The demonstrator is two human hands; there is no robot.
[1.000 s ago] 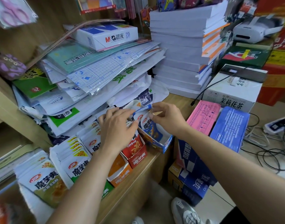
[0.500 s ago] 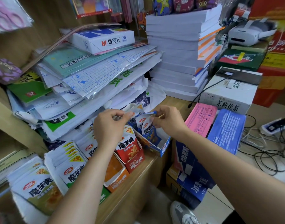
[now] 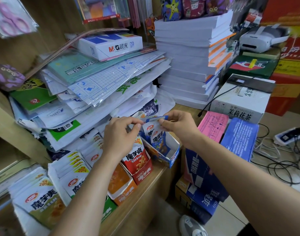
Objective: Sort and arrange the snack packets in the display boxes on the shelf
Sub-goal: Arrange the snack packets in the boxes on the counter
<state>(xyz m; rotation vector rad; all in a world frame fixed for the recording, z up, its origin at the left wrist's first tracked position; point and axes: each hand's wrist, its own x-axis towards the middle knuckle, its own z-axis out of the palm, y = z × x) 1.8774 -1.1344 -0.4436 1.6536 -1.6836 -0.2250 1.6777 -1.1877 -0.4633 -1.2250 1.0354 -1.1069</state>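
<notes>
Both hands over blue box (image 3: 169,151): right hand (image 3: 178,128) pinches blue-white packet (image 3: 156,133) top, left hand (image 3: 119,133) pinches neighbouring packet (image 3: 139,116); packets upright.

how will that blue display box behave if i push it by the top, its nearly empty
The blue display box is thin card holding only a few blue packets, so it probably slides or tips easily. Its cut-away front likely flexes under pressure. It stands near the shelf edge, so a push outward might drop it.

We count four display boxes on the shelf: one blue (image 3: 164,153), one red (image 3: 142,169), one orange (image 3: 122,188), one white (image 3: 60,174). We see two hands, left (image 3: 122,133) and right (image 3: 178,126). Two blue-printed packets (image 3: 158,138) stand in the blue one.
</notes>
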